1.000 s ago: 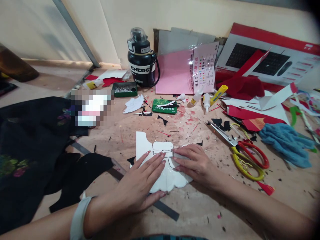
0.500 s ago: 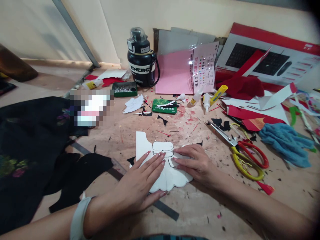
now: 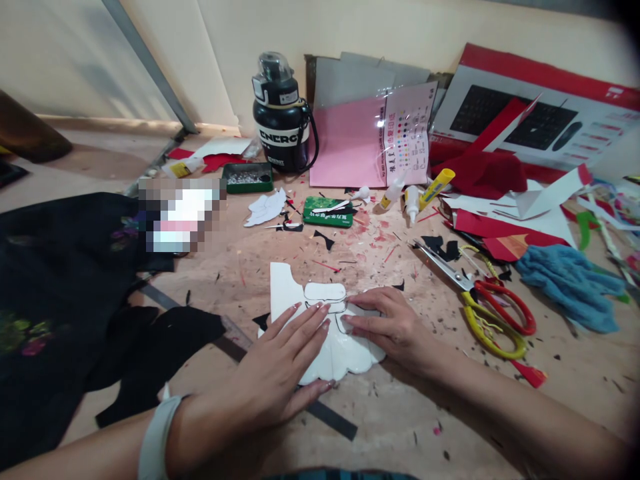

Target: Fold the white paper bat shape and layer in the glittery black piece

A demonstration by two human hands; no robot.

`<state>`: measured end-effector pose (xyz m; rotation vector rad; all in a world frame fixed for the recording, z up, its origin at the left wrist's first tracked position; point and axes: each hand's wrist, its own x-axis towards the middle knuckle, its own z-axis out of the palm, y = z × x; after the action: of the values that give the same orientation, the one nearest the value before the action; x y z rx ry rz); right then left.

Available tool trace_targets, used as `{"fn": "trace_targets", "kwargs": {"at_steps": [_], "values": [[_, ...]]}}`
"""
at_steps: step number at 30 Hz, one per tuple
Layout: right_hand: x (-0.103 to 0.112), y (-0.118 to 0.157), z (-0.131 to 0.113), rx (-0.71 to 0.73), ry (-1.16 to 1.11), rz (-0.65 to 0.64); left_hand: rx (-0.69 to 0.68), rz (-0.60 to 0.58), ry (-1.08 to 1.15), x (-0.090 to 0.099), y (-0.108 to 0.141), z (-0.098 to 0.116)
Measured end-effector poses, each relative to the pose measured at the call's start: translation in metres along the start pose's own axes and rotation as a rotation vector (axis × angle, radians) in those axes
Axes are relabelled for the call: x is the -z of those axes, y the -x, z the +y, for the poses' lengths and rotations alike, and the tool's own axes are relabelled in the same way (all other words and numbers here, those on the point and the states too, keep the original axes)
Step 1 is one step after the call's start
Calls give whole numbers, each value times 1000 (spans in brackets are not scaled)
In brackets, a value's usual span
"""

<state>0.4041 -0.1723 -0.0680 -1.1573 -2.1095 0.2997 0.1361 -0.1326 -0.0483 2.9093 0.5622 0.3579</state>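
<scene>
A white cut-out piece [image 3: 325,343] with a scalloped lower edge and black outlines lies on the table in front of me. My left hand [image 3: 285,353] rests flat across its left and middle part, fingers stretched out. From the right, my right hand [image 3: 393,323] touches the piece's upper right side with its fingertips, the fingers extended and a little apart. Both hands hide parts of the cut-out. Partly under my left hand and the piece runs a dark metal ruler [image 3: 333,420].
Right of my hands lie scissors [image 3: 470,287] with red and yellow handles and a blue cloth [image 3: 570,287]. Black fabric [image 3: 165,353] covers the left side. Behind stand a black bottle [image 3: 283,127], a green tin [image 3: 247,179], glue bottles [image 3: 413,203] and a keyboard box [image 3: 595,113].
</scene>
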Motion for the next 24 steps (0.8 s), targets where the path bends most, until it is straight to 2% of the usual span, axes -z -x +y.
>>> {"fn": "trace_targets", "kwargs": {"at_steps": [4, 9, 19, 24], "values": [[0, 1, 0, -5, -2, 1, -15, 79, -39, 2, -1, 7], [0, 0, 0, 0, 2, 7, -78, 117, -39, -3, 0, 13], [-2, 0, 1, 19, 1, 24, -67, 38, -43, -3, -3, 14], [5, 4, 3, -4, 18, 37, -63, 30, -17, -1, -3, 14]]}}
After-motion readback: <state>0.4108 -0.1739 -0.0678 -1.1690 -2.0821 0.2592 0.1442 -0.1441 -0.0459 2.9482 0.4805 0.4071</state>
